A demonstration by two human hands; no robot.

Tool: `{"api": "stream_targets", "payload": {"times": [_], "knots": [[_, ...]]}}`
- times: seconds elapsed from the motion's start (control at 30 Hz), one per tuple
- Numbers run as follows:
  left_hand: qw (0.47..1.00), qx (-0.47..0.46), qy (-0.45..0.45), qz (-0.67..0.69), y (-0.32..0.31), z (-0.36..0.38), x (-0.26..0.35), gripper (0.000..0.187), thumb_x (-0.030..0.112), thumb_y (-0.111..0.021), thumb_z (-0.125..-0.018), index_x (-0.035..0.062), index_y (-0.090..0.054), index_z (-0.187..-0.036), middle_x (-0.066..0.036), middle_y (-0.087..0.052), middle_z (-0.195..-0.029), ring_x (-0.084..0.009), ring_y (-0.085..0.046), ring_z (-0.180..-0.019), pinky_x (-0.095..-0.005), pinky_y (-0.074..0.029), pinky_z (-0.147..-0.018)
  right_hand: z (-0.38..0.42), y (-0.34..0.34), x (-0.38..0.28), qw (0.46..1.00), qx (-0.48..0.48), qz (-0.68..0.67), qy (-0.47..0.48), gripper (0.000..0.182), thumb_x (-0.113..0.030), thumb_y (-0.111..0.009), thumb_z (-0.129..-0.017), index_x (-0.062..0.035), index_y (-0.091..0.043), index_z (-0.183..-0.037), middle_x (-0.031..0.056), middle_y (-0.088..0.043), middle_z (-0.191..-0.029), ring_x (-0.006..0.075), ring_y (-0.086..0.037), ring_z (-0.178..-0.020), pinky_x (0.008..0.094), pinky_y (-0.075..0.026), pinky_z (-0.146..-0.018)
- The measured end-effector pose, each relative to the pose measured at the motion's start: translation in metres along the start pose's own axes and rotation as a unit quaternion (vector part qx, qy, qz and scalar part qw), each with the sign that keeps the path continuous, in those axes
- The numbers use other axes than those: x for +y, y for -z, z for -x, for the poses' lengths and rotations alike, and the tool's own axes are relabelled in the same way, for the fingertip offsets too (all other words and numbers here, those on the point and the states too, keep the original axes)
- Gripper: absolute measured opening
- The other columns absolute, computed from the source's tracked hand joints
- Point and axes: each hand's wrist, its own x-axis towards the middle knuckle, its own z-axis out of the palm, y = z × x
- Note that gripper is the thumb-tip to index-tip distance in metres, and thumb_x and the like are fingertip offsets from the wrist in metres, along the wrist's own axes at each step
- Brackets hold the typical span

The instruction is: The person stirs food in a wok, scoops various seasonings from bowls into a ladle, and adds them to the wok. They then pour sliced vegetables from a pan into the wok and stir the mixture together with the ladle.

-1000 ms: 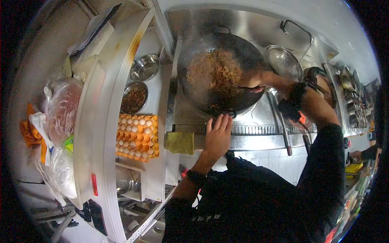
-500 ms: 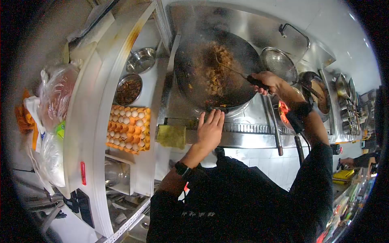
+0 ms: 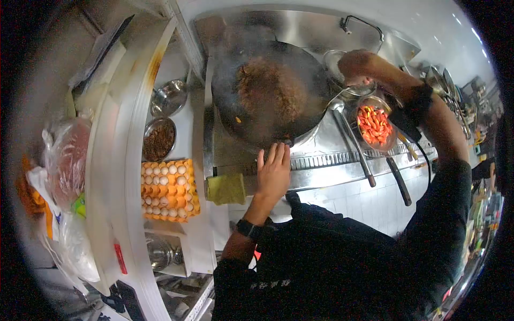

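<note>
The right hand (image 3: 357,68) has been moved from the right rim of the wok (image 3: 225,101) to above the strainer (image 3: 330,61); its fingers are curled, but whether anything is gripped cannot be told. The left hand (image 3: 274,170) is laid, fingers extended, at the wok's front rim. Brown food (image 3: 270,91) is held inside, near the left edge of the stove (image 3: 332,179).

Matt metal wok (image 3: 315,80), smooth glossy steel counter (image 3: 329,178), rough matt cloth (image 3: 226,189), shiny crinkled plastic bag (image 3: 69,160).

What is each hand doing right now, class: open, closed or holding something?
Left hand: open, fingers extended at the wok's near edge.
Right hand: over the strainer, fingers look curled; whether it holds anything cannot be told.
</note>
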Motion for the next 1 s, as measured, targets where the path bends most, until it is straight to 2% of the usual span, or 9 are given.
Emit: {"api": "stream_targets", "payload": {"times": [0.07, 0.17, 0.23, 0.33, 0.53, 0.63, 0.83, 0.93, 1.0], "knots": [[1.0, -0.008, 0.005, 0.012, 0.005, -0.003, 0.002, 0.046, 0.012, -0.047, -0.082, -0.0016, -0.043, -0.126, -0.014, -0.045, -0.129, -0.0269, -0.038, -0.124, -0.0495, -0.022, -0.102, -0.016, -0.002, -0.012, 0.999, 0.012, -0.011, 0.035, 0.03, -0.022, -0.052, -0.08, 0.0049, -0.063, -0.083, 0.0141, -0.066, -0.075, 0.0215, -0.064, -0.054, 0.0334, -0.054, -0.05], [1.0, -0.004, 0.013, 0.019, 0.005, -0.002, 0.003, 0.047, 0.012, -0.048, -0.082, -0.0017, -0.042, -0.126, -0.015, -0.045, -0.13, -0.0272, -0.039, -0.124, -0.0499, -0.023, -0.102, -0.108, -0.076, -0.003, 0.968, 0.145, -0.113, 0.17, 0.028, -0.023, -0.057, -0.08, -0.0052, -0.063, -0.101, 0.0137, -0.064, -0.097, 0.0239, -0.065, -0.086, 0.0369, -0.055, -0.065], [1.0, -0.008, 0.017, 0.018, 0.005, -0.003, 0.004, 0.046, 0.012, -0.047, -0.082, -0.0015, -0.043, -0.126, -0.015, -0.045, -0.13, -0.0274, -0.039, -0.124, -0.05, -0.022, -0.102, -0.103, -0.063, -0.057, 0.977, 0.182, 0.012, 0.112, 0.025, -0.018, -0.052, -0.079, -0.0031, -0.064, -0.096, 0.0154, -0.066, -0.091, 0.0258, -0.066, -0.081, 0.0387, -0.053, -0.07], [0.999, -0.031, 0.012, -0.019, -0.001, 0.001, 0.001, 0.058, 0.017, -0.056, -0.077, 0.0011, -0.038, -0.13, -0.013, -0.041, -0.133, -0.0271, -0.036, -0.125, -0.0491, -0.02, -0.103, -0.126, -0.074, -0.066, 0.961, 0.247, -0.084, 0.096, 0.023, -0.019, -0.053, -0.081, -0.0063, -0.065, -0.095, 0.0153, -0.066, -0.091, 0.0277, -0.064, -0.09, 0.04, -0.051, -0.076], [0.999, -0.031, 0.01, -0.031, -0.002, 0.0, 0.005, 0.055, 0.014, -0.053, -0.078, 0.0001, -0.039, -0.129, -0.014, -0.041, -0.133, -0.0272, -0.036, -0.126, -0.0484, -0.02, -0.104, -0.101, -0.072, -0.067, 0.944, 0.314, 0.037, 0.096, 0.018, -0.021, -0.054, -0.081, -0.0122, -0.07, -0.082, 0.0092, -0.067, -0.087, 0.026, -0.065, -0.083, 0.0379, -0.052, -0.068], [0.999, -0.031, 0.006, -0.023, 0.004, -0.002, 0.006, 0.048, 0.01, -0.044, -0.081, -0.0011, -0.042, -0.128, -0.015, -0.042, -0.133, -0.0273, -0.037, -0.126, -0.0482, -0.019, -0.105, -0.053, -0.054, -0.066, 0.97, 0.212, 0.045, 0.108, 0.026, -0.023, -0.046, -0.086, -0.0079, -0.064, -0.098, 0.0144, -0.062, -0.101, 0.0282, -0.061, -0.091, 0.0391, -0.049, -0.073], [0.999, -0.031, 0.008, -0.03, -0.003, -0.002, 0.006, 0.049, 0.01, -0.043, -0.081, -0.0016, -0.041, -0.129, -0.015, -0.042, -0.133, -0.0272, -0.036, -0.126, -0.0485, -0.019, -0.104, -0.005, -0.046, -0.059, 0.939, 0.284, 0.159, 0.113, 0.027, -0.02, -0.044, -0.085, -0.0105, -0.06, -0.105, 0.0141, -0.061, -0.102, 0.0261, -0.061, -0.091, 0.0379, -0.049, -0.072], [0.999, -0.023, 0.005, -0.026, -0.001, -0.001, 0.006, 0.049, 0.011, -0.044, -0.081, -0.002, -0.042, -0.128, -0.015, -0.043, -0.132, -0.0275, -0.037, -0.126, -0.0486, -0.02, -0.104, 0.001, -0.04, -0.048, 0.92, 0.357, 0.127, 0.102, 0.02, -0.024, -0.055, -0.081, -0.0103, -0.069, -0.087, 0.0078, -0.065, -0.093, 0.0248, -0.064, -0.086, 0.0359, -0.051, -0.066], [0.999, -0.027, 0.001, -0.034, 0.0, -0.002, 0.006, 0.049, 0.011, -0.044, -0.081, -0.0022, -0.042, -0.128, -0.016, -0.043, -0.132, -0.0276, -0.037, -0.125, -0.0485, -0.02, -0.104, 0.008, -0.019, -0.046, 0.964, 0.223, 0.126, 0.073, 0.024, -0.02, -0.049, -0.084, -0.0103, -0.063, -0.1, 0.0136, -0.061, -0.106, 0.0267, -0.06, -0.097, 0.0385, -0.049, -0.075]]}}
